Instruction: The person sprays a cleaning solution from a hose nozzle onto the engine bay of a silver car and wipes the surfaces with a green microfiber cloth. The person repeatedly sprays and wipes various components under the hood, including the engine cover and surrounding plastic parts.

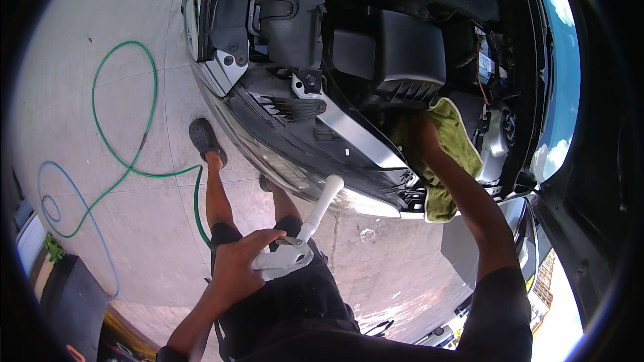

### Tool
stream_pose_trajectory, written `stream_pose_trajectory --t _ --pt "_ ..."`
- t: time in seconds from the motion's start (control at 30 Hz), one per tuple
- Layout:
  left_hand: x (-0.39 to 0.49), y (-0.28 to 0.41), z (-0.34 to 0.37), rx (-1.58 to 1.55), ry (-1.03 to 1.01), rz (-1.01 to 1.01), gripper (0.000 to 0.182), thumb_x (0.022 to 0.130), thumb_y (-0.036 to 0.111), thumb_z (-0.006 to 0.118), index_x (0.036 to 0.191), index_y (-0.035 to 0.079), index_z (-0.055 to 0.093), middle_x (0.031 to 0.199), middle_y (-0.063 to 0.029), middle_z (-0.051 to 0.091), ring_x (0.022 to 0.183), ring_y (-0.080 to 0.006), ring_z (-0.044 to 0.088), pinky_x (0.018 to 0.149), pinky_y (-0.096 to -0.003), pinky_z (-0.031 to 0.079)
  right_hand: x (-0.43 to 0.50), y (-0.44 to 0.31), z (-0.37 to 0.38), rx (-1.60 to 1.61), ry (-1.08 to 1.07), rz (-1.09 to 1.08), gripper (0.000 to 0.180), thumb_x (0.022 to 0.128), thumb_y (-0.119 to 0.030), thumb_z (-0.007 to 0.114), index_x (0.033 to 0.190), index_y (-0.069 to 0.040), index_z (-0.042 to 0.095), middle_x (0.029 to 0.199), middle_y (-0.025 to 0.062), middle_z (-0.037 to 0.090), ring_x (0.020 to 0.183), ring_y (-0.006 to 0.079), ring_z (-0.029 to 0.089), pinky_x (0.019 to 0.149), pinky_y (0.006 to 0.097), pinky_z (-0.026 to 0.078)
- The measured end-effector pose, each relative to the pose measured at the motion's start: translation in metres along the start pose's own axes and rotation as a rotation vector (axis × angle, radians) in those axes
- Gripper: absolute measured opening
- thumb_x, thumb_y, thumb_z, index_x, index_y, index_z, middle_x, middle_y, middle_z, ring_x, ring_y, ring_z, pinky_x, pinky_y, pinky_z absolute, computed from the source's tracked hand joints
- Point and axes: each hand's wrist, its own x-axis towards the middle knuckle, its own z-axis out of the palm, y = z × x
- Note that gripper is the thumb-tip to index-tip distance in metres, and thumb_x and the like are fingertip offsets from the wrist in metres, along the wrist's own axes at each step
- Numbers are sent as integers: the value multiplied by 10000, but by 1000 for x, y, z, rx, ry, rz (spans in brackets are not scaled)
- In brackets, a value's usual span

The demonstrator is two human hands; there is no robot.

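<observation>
In my left hand is a white spray gun with a metal trigger lever, its long nozzle angled up over the edge of the car's headlight. My right hand reaches into the engine bay and holds a green towel with a pale edge. Shadow hides my right fingertips, beside the black plastic air filter box. Part of the towel hangs over the fender edge. A green hose runs up behind my left wrist; where it joins the gun is hidden.
A silver metal brace crosses behind the headlight. The raised hood stands along the right. Green hose loops over the concrete floor, near a thin blue hose. A dark planter is at lower left.
</observation>
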Motion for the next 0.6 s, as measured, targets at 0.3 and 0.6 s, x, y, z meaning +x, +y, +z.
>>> stream_pose_trajectory --t 0.3,0.6 --pt "-9 -5 3 -103 91 46 564 707 33 832 1240 101 659 1126 -102 739 932 -278 747 770 -330 589 -53 15 -41 -474 -47 -442 442 862 -215 616 1274 -64 666 1371 149 595 1325 332 501 1209 418 271" --pt "-24 -5 -7 -165 158 -6 569 699 15 832 1235 101 661 1145 -119 733 969 -296 741 776 -337 592 -108 62 -79 -435 -212 -931 423 752 -255 763 1173 -247 724 1365 -46 617 1407 195 449 1274 438 200"
